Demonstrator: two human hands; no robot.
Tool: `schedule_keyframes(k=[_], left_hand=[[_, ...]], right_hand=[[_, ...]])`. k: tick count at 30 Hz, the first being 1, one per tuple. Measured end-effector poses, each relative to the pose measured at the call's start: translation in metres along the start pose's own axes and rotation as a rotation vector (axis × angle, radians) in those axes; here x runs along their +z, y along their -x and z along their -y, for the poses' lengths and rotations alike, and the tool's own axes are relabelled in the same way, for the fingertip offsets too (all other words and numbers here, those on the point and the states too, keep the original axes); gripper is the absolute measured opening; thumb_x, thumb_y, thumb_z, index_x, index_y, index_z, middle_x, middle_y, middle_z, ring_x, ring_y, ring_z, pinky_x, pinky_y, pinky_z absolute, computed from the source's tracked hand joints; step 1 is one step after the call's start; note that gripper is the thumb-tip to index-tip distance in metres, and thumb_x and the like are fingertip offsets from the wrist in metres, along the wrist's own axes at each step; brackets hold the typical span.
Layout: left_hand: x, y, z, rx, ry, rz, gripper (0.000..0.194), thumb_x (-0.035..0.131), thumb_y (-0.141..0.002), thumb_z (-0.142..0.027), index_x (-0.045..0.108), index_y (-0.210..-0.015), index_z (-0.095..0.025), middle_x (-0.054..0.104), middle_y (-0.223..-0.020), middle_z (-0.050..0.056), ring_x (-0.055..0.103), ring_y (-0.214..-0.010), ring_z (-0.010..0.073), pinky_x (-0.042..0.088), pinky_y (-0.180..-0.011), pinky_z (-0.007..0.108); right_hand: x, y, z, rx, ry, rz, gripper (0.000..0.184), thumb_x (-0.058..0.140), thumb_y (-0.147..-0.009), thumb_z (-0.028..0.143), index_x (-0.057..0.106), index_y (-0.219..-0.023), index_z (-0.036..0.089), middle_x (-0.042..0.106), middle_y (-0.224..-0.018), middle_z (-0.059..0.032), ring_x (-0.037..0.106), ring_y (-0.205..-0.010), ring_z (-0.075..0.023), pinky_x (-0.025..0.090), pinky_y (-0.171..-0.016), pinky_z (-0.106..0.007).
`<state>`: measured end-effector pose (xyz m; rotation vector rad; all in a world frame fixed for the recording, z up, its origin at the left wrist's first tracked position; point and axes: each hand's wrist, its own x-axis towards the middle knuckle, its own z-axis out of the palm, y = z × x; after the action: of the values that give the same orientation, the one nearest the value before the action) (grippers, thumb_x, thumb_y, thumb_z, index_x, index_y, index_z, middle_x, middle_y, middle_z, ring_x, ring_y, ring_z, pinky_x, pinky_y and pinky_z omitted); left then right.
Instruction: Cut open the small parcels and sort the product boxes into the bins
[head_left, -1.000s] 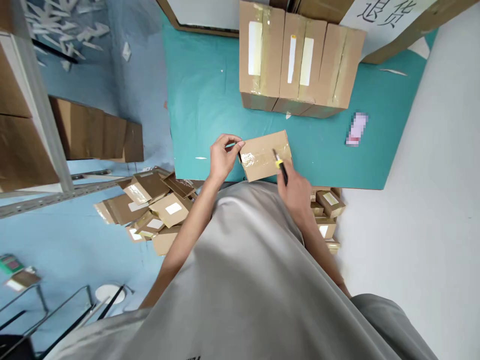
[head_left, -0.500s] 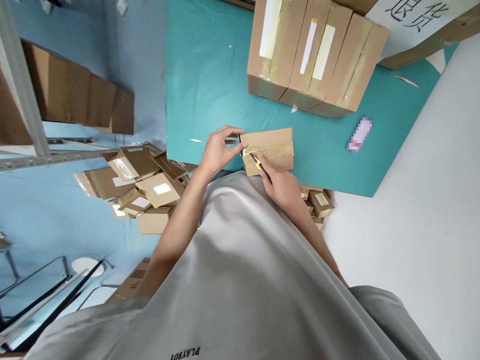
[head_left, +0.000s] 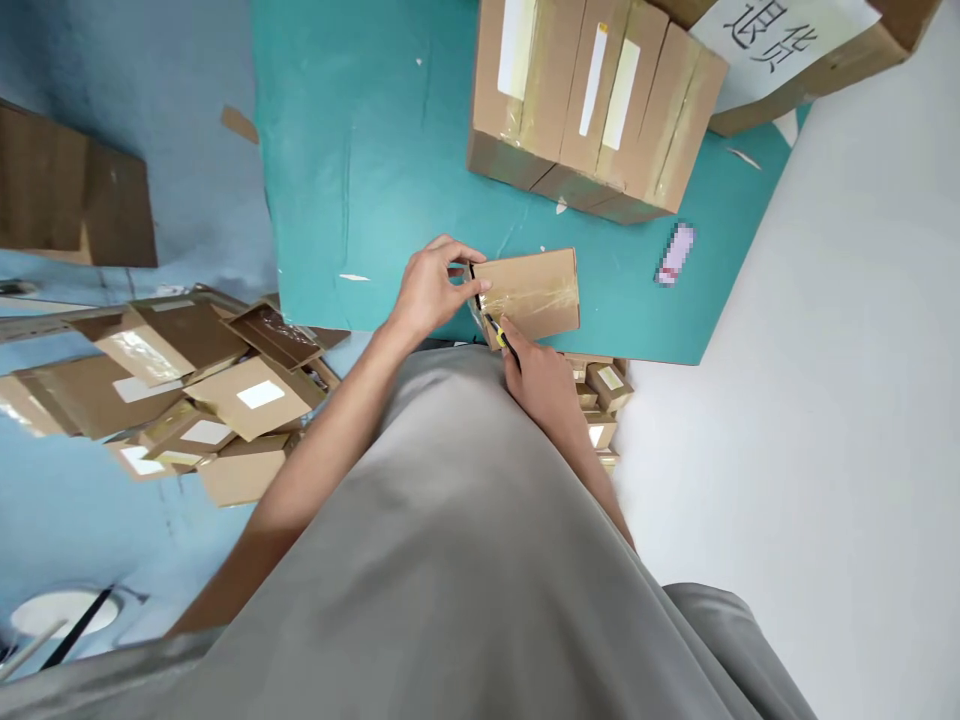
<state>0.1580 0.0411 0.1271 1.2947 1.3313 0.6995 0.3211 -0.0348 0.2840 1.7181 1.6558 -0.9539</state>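
A small cardboard box with clear tape across its top lies at the near edge of the green table. My left hand grips the box's left end between thumb and fingers, where a dark gap shows along the edge. In my right hand is a yellow and black utility knife. Its tip is at the taped left end of the box, close to my left thumb. Whether the blade is in the tape I cannot tell.
Large taped cartons stand at the back of the table, beside a box with a handwritten paper sign. A pixelated pink item lies to the right. Opened boxes are heaped at the left; smaller boxes sit below the table edge.
The knife has moved along the box's left end toward my body, and the dark gap there looks wider. My view has shifted, so the surroundings sit differently.
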Motion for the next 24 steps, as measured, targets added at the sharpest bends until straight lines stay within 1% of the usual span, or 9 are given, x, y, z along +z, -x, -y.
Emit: schedule_keyframes(k=[4,9,13,16,21,24], left_hand=[[-0.002,-0.002,0.005,0.018,0.018,0.022,0.032,0.094,-0.078,-0.023,0.082,-0.108,-0.024,0.076,-0.115,0.005,0.075,-0.108,0.0268,0.064,-0.107,0.047],[-0.001,-0.003,0.009,0.033,0.049,0.036,0.032,0.093,-0.077,-0.021,0.081,-0.107,-0.024,0.076,-0.112,0.005,0.074,-0.107,0.0277,0.063,-0.106,0.047],[0.0,-0.005,0.011,0.042,0.062,0.019,0.031,0.091,-0.078,-0.02,0.081,-0.107,-0.025,0.075,-0.112,0.005,0.073,-0.107,0.0275,0.063,-0.107,0.046],[0.0,-0.006,0.011,0.043,0.095,0.0,0.03,0.089,-0.079,-0.019,0.08,-0.107,-0.026,0.075,-0.113,0.005,0.073,-0.108,0.0272,0.062,-0.108,0.046],[0.004,-0.005,0.01,0.04,0.098,-0.009,0.03,0.088,-0.079,-0.021,0.08,-0.107,-0.026,0.075,-0.111,0.004,0.072,-0.109,0.0279,0.062,-0.11,0.047],[0.005,-0.004,0.012,0.041,0.082,-0.01,0.031,0.089,-0.078,-0.021,0.081,-0.108,-0.026,0.075,-0.112,0.005,0.072,-0.108,0.0277,0.064,-0.108,0.047]], right_hand=[[0.009,0.006,0.011,0.047,-0.014,-0.032,0.064,0.036,-0.122,0.029,0.029,-0.186,0.027,0.081,-0.142,-0.014,0.08,-0.121,-0.0304,0.059,-0.101,-0.036],[0.018,0.008,0.03,0.159,0.011,-0.023,0.066,0.033,-0.122,0.03,0.024,-0.187,0.028,0.081,-0.139,-0.0157,0.081,-0.118,-0.0314,0.061,-0.099,-0.038],[0.024,0.0,0.048,0.221,0.052,-0.013,0.07,0.036,-0.12,0.025,0.018,-0.188,0.027,0.078,-0.142,-0.0198,0.081,-0.119,-0.0322,0.063,-0.1,-0.041],[0.026,-0.008,0.058,0.234,0.059,-0.026,0.072,0.037,-0.119,0.023,0.016,-0.188,0.026,0.076,-0.144,-0.0218,0.081,-0.12,-0.0322,0.064,-0.101,-0.042],[0.029,-0.009,0.061,0.258,0.024,-0.05,0.07,0.033,-0.12,0.023,0.017,-0.187,0.026,0.077,-0.142,-0.021,0.081,-0.121,-0.0321,0.063,-0.103,-0.044],[0.032,-0.008,0.056,0.264,-0.005,-0.078,0.067,0.033,-0.121,0.024,0.022,-0.186,0.026,0.077,-0.144,-0.0204,0.081,-0.12,-0.0312,0.063,-0.103,-0.044]])
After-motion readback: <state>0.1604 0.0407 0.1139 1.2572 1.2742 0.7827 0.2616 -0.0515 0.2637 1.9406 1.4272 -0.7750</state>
